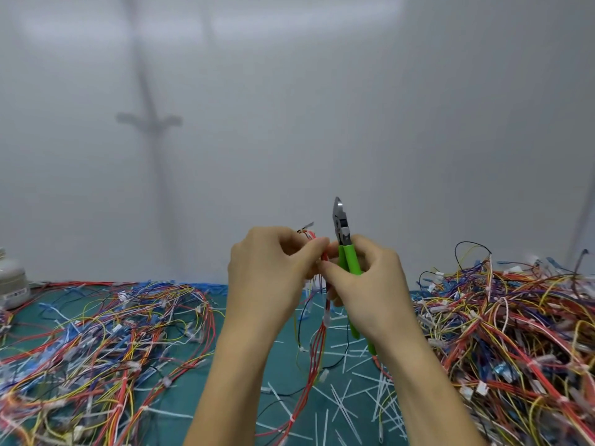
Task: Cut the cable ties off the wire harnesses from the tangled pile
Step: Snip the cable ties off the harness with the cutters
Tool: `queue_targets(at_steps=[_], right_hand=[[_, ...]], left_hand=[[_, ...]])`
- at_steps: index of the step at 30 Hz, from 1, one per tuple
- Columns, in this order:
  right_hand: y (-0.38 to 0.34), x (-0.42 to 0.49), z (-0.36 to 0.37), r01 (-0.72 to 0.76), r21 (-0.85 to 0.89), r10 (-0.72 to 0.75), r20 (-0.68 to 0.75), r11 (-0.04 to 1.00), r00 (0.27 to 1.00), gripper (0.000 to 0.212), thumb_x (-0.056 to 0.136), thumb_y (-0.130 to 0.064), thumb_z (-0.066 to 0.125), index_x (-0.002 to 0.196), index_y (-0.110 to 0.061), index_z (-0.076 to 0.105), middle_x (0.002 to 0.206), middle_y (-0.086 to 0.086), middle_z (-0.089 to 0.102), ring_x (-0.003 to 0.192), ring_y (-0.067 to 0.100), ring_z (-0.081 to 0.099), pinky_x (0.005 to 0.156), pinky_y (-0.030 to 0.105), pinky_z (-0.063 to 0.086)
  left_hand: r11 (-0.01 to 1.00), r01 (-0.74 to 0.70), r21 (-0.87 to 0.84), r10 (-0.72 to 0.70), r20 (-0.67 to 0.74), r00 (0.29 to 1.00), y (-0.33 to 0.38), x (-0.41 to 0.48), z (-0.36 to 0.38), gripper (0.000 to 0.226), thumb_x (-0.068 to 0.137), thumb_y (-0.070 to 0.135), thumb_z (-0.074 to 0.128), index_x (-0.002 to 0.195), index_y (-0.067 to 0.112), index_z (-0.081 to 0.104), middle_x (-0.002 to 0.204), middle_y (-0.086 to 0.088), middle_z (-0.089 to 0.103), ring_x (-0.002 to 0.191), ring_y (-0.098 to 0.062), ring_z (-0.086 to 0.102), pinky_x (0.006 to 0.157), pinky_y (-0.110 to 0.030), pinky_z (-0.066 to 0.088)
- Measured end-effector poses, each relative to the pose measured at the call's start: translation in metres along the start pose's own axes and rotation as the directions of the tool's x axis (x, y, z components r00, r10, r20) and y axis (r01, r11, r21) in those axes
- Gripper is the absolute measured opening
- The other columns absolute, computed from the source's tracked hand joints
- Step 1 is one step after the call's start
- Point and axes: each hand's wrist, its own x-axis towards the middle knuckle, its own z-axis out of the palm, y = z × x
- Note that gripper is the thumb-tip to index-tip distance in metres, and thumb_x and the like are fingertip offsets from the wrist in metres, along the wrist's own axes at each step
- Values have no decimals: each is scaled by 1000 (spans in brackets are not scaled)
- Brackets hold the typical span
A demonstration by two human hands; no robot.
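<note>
A thin harness of red wires (318,347) is held up over the middle of the teal-covered desk (283,365). The left hand (267,272) has its fingers curled and pinches the harness's top end. From there the harness's long axis runs almost straight down, then trails toward the near edge, bending slightly left where it reaches the desk. A white cable tie (326,318) is wrapped around it just below the hands.

The right hand (370,284) grips the green-handled steel side cutters (342,225), its fingers wrapped round both handles and one fingertip touching the harness beside the left hand. The cutters stand nearly upright. Their pointed tips aim up toward the far grey wall (322,91), their blades look closed, and their handles run down past the palm.

Loose white cut cable ties (347,403) lie scattered on the desk between the forearms and to the near right. A flat tangle of multicoloured wires (96,333) spreads across the left. A taller heap of multicoloured wires (515,317) rises on the right. A white container (11,281) sits at the far left edge.
</note>
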Motion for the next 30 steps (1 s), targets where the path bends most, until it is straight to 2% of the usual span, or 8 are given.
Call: queue_targets(at_steps=[5, 10, 12, 15, 19, 23, 27, 30], right_hand=[[-1, -3, 6, 47, -90, -41, 67, 995, 997, 8, 85, -20, 67, 85, -29, 65, 70, 0, 66, 66, 29, 59, 62, 46, 54], [1, -4, 10, 73, -185, -54, 109, 980, 993, 13, 86, -18, 66, 86, -31, 66, 74, -10, 66, 66, 12, 54, 53, 18, 43], [1, -4, 12, 69, -166, -50, 116, 984, 992, 11, 88, -21, 66, 91, -32, 67, 78, -7, 68, 70, 14, 59, 59, 22, 50], [0, -5, 15, 63, -113, -52, 102, 992, 993, 7, 90, -28, 64, 91, -33, 68, 75, -5, 69, 68, 19, 62, 68, 41, 55], [0, -4, 15, 42, -82, -40, 18, 996, 999, 4, 92, -38, 61, 88, -36, 63, 73, 1, 67, 64, 28, 62, 69, 49, 54], [0, -3, 13, 14, -116, -9, 45, 993, 999, 15, 92, -45, 58, 83, -33, 61, 72, 2, 66, 65, 27, 60, 68, 48, 53], [1, -5, 13, -52, -190, 77, 128, 980, 989, 36, 89, -57, 55, 70, -27, 60, 60, -2, 60, 60, 19, 57, 64, 40, 50], [3, -5, 13, -92, -228, 123, 126, 969, 984, 49, 87, -62, 52, 67, -17, 59, 64, 7, 60, 56, 18, 51, 60, 36, 46]], left_hand=[[994, 98, -50, -98, 8, 995, -9, 2, -2, 33, 84, 38, 70, 60, 16, 71, 54, 0, 68, 51, -15, 68, 65, -40, 61], [952, 239, -189, -229, 74, 971, -20, 8, -5, 28, 85, 24, 70, 60, 11, 73, 53, -4, 66, 48, -14, 64, 47, -22, 49], [927, 272, -259, -260, 83, 962, -23, 10, -6, 24, 85, 19, 69, 64, 8, 74, 53, -2, 65, 46, -10, 60, 43, -18, 44], [881, 328, -341, -315, 94, 944, -26, 12, -7, 24, 86, 20, 67, 65, 11, 76, 56, 0, 66, 45, -6, 55, 38, -16, 35], [732, 439, -521, -411, 175, 895, -29, 16, -7, 31, 88, 23, 68, 59, 16, 77, 69, 0, 72, 41, -3, 48, 33, -14, 21], [556, 521, -648, -467, 275, 841, -29, 19, -1, 19, 90, 20, 62, 77, 10, 71, 71, 0, 72, 34, -3, 37, 29, -12, 15], [251, 620, -744, -380, 513, 769, -29, 20, 3, 16, 92, 16, 53, 81, 8, 62, 68, 1, 56, 36, -3, 32, 27, -12, 15], [112, 662, -741, -319, 604, 730, -31, 20, 2, 11, 89, 15, 53, 83, 8, 60, 70, 1, 54, 38, -4, 33, 29, -12, 14]])
